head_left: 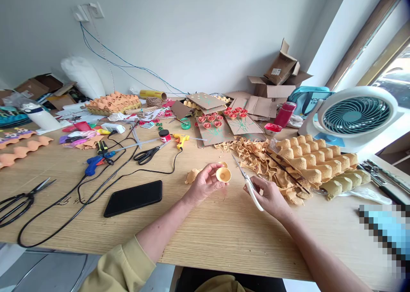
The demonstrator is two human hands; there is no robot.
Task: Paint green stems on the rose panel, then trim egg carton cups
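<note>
Between the thumb and fingers of my left hand [206, 183] is a small round egg carton cup [223, 175], its hollow facing me. Just behind it shows the rim of another cup [222, 165], on the table or in the fingers, I cannot tell. My right hand [264, 193] grips white-handled scissors [254, 193], blades pointing up and left, a little apart from the cup. Left of my left hand lies a torn piece of egg carton [192, 175]. A heap of carton scraps [256, 159] spreads beyond my right hand.
Stacked egg trays [314, 159] and a white fan [355, 116] stand at the right. A black phone [133, 198], black scissors [150, 154], a yellow glue gun [181, 141] and a blue glue gun [96, 163] with trailing cords lie left. Cardboard with red paper flowers [209, 124] is behind.
</note>
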